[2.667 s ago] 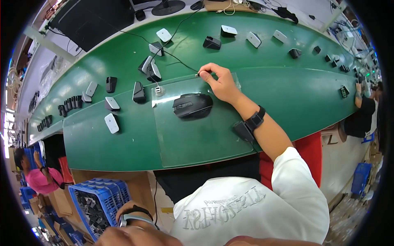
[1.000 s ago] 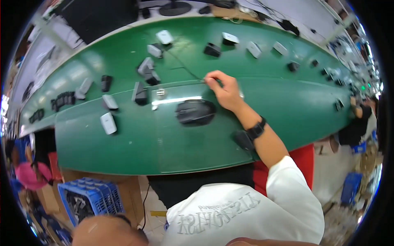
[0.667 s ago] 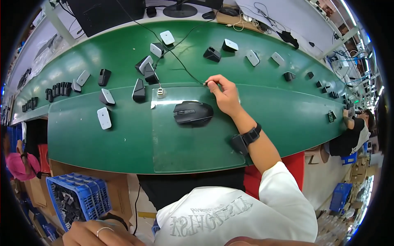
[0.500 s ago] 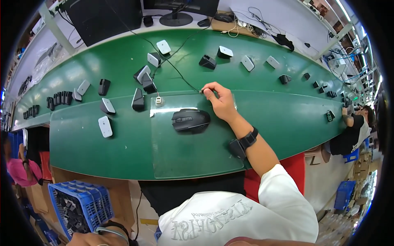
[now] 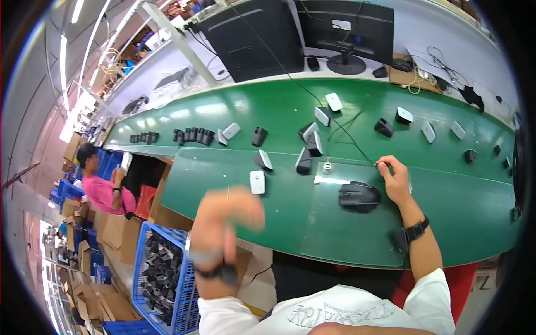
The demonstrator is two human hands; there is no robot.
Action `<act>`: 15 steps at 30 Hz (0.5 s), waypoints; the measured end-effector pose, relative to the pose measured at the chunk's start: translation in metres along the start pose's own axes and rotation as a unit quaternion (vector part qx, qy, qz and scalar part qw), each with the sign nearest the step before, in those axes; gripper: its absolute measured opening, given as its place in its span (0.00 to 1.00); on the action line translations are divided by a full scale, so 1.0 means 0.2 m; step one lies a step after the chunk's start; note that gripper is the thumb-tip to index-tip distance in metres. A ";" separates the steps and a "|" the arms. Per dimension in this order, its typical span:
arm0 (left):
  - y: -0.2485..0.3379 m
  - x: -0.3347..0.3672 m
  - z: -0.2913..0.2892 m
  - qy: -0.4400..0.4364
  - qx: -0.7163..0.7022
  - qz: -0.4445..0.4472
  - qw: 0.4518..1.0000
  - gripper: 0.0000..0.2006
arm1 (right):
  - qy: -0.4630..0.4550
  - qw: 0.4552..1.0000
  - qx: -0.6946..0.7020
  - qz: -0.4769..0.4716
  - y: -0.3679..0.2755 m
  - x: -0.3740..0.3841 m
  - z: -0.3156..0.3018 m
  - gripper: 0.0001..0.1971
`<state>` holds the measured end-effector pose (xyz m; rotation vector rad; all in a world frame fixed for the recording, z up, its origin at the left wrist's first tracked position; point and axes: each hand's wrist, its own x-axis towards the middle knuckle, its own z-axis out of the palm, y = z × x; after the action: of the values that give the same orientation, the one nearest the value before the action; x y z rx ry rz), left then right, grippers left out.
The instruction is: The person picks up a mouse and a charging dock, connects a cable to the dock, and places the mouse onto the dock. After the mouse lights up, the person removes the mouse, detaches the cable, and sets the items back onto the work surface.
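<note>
My right hand point(image 5: 397, 181) is pinched on the end of a thin black cable point(image 5: 349, 135) that comes down from the back of the table. Below and left of it, a black computer mouse point(image 5: 359, 196) lies on a clear sheet point(image 5: 329, 234). A small white plug-like piece point(image 5: 327, 166) sits at that sheet's far edge. My left hand point(image 5: 226, 220), smeared by motion, is raised over the table's front edge with its fingers bent; whether it holds anything does not show. Just beyond it lies a white-faced black block point(image 5: 257, 182).
More black blocks point(image 5: 304, 161) are scattered over the green table point(image 5: 195, 184), with a row of black pieces point(image 5: 192, 135) at far left. A blue crate point(image 5: 187, 296) of black parts stands below left. Monitors point(image 5: 346, 33) line the back. A person in pink point(image 5: 106, 192) is at left.
The view has swung to the left, so the table appears further right. My left hand has come up into view over the front edge. My right hand keeps its pinch on the cable.
</note>
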<state>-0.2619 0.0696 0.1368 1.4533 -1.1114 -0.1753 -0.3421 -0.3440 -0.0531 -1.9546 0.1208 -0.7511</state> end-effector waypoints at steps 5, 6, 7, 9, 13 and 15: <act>-1.18 0.00 -0.99 0.214 0.526 -0.177 0.804 0.22 | -0.037 0.999 0.025 -0.011 -0.08 0.06 0.12 0.07; -1.29 0.01 -1.06 0.202 0.615 -0.180 0.741 0.26 | -0.036 0.999 0.027 -0.011 -0.07 0.07 0.13 0.07; -1.37 0.09 -1.04 0.193 0.610 -0.175 0.749 0.26 | -0.032 0.999 0.026 0.007 -0.06 0.05 0.10 0.08; -1.52 0.20 -0.97 0.208 0.635 -0.319 0.672 0.29 | -0.022 0.999 0.019 0.029 -0.04 0.04 0.07 0.08; -1.61 0.28 -1.09 0.188 0.609 -0.395 0.661 0.31 | -0.020 1.000 0.017 0.008 -0.05 0.03 0.06 0.08; -1.64 0.23 -1.15 0.197 0.586 -0.383 0.686 0.31 | -0.024 0.999 0.021 0.009 -0.06 0.03 0.08 0.08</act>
<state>0.0864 0.1309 -0.0557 2.8920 -0.0423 0.3546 -0.3313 -0.3276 -0.0451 -1.9272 0.0919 -0.6897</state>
